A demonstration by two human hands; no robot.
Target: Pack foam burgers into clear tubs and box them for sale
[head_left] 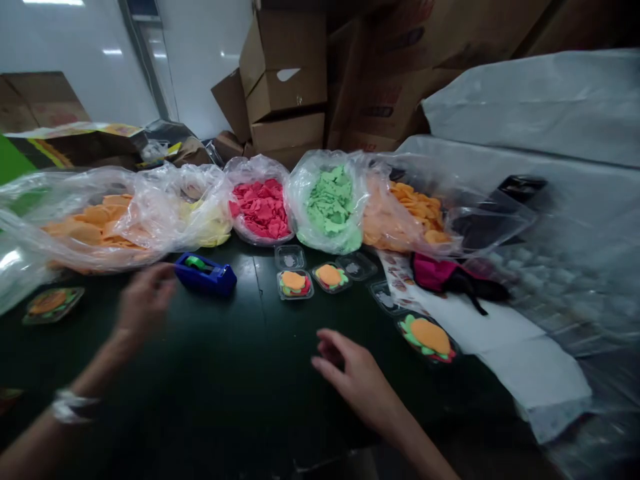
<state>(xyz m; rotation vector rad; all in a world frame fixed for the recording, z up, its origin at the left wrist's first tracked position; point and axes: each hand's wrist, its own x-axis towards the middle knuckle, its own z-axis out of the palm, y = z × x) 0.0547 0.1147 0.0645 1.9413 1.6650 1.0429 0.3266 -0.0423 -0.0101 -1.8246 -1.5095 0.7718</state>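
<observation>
My left hand [144, 300] reaches over the dark table [225, 373] toward a blue tape dispenser [206, 273], its fingers blurred and loosely curled with nothing seen in them. My right hand [353, 380] hovers above the table centre, fingers bent and slightly apart, holding nothing. Small clear trays filled with orange, green and red foam pieces [295, 283] [331, 276] sit just beyond it. Another filled tray [429, 337] lies to the right, one more [51, 303] at far left. Empty clear trays [289, 256] stand behind.
Open plastic bags line the back: orange pieces [100, 223], yellow [210, 230], red [263, 208], green [331, 200], orange [415, 210]. Cardboard boxes [285, 80] are stacked behind. White paper sheets [505, 347] and a pink-black cloth [450, 277] lie right, beside plastic wrap.
</observation>
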